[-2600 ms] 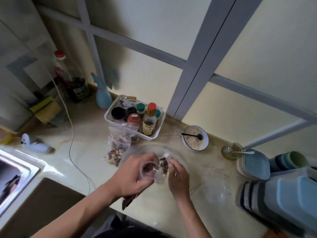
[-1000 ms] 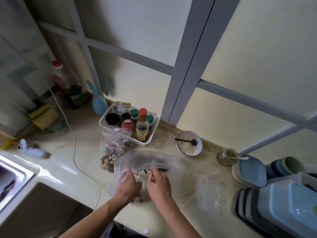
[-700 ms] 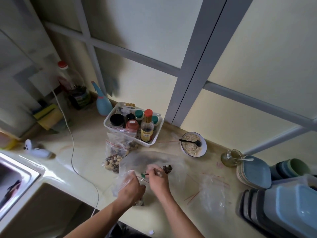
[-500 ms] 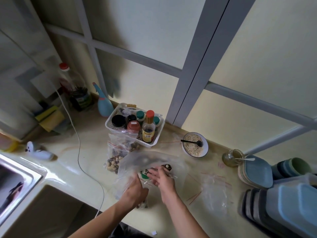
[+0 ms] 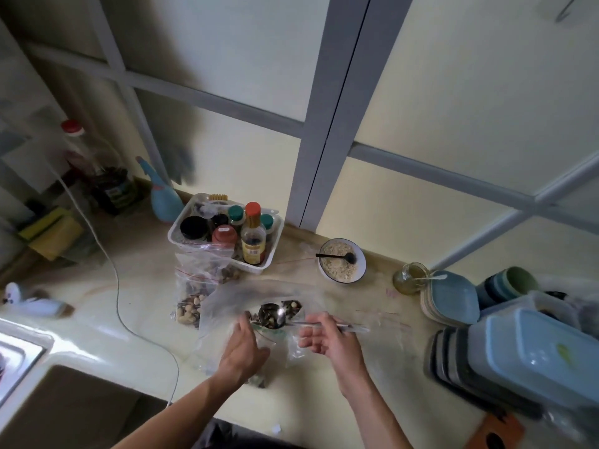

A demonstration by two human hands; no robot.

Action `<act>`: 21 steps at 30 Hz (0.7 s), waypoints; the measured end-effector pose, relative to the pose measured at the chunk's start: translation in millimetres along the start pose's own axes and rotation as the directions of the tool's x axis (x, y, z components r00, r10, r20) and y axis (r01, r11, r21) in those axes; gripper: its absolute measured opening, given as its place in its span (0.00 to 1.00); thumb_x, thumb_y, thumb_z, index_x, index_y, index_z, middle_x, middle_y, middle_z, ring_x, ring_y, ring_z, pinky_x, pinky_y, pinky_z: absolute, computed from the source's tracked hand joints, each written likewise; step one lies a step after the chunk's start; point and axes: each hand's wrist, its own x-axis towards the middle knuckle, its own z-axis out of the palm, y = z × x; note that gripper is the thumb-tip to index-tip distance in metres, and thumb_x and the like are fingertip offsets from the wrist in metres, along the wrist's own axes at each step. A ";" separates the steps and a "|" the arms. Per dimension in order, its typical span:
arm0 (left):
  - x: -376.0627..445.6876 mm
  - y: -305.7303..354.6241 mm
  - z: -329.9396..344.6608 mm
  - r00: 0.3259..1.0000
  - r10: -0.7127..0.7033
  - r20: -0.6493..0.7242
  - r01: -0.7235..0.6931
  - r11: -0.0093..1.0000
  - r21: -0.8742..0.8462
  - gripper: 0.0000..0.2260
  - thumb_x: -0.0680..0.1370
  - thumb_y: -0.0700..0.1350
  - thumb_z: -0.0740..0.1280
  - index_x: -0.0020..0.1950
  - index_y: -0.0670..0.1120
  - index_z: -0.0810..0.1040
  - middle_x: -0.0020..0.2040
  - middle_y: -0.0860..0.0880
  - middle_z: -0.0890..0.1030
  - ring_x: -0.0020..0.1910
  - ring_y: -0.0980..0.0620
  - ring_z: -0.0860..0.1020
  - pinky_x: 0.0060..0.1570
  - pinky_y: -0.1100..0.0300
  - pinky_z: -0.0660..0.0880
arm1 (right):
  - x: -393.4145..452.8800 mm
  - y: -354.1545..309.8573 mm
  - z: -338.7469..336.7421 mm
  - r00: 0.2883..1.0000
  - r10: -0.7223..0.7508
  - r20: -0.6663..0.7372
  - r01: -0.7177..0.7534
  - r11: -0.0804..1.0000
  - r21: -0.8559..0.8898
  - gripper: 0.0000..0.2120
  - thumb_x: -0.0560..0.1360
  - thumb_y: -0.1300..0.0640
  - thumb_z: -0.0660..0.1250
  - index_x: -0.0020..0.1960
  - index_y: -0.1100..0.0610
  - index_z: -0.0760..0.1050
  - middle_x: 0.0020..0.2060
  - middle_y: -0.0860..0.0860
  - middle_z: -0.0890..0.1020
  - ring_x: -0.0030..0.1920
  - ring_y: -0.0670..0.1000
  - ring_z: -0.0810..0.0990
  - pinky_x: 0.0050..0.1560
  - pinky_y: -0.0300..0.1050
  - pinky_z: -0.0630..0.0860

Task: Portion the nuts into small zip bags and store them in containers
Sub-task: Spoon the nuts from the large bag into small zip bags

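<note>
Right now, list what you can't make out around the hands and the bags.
- Small bag: head view; the left hand covers it, so its fill and the left grip are unclear.
- Big bag: hazy plastic blurs how many nuts remain.
- Spoon: contents too small to identify.
- Bottle label: too small to read.
- Containers: cut off by the right edge.
</note>
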 end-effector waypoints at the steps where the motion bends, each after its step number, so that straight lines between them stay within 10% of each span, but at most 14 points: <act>1: -0.9 0.9 0.7 1.000 0.025 -0.009 -0.025 1.000 -0.006 0.44 0.70 0.46 0.73 0.78 0.38 0.51 0.71 0.38 0.69 0.64 0.41 0.74 0.60 0.55 0.74 | -3.7 -0.3 -3.8 1.000 -0.001 0.022 0.001 1.000 -0.025 0.14 0.83 0.55 0.60 0.51 0.60 0.83 0.41 0.62 0.86 0.39 0.57 0.84 0.39 0.43 0.75; 7: -8.5 -1.8 8.5 0.990 0.125 -0.070 -0.131 0.988 -0.084 0.43 0.63 0.45 0.69 0.75 0.49 0.53 0.56 0.48 0.76 0.50 0.48 0.79 0.46 0.55 0.77 | -19.2 10.4 -13.9 0.975 -0.067 0.210 0.122 0.958 -0.261 0.12 0.84 0.57 0.60 0.54 0.55 0.82 0.43 0.57 0.86 0.39 0.52 0.84 0.41 0.42 0.75; 14: -22.9 -9.8 14.5 0.950 0.280 -0.138 -0.298 0.945 -0.135 0.42 0.70 0.48 0.75 0.77 0.46 0.55 0.65 0.48 0.70 0.48 0.59 0.79 0.45 0.59 0.78 | -33.4 15.5 -18.5 0.892 -0.106 0.439 0.331 0.814 -0.477 0.13 0.81 0.53 0.64 0.60 0.41 0.81 0.47 0.47 0.85 0.48 0.45 0.84 0.53 0.39 0.79; 21: -38.5 -21.8 19.7 0.924 0.291 -0.247 -0.345 0.914 -0.215 0.38 0.72 0.44 0.75 0.75 0.50 0.57 0.67 0.55 0.69 0.63 0.63 0.74 0.58 0.64 0.75 | -43.4 15.0 -29.7 0.779 -0.295 0.553 0.590 0.641 -0.490 0.14 0.81 0.54 0.64 0.62 0.41 0.81 0.48 0.41 0.79 0.45 0.44 0.78 0.49 0.36 0.74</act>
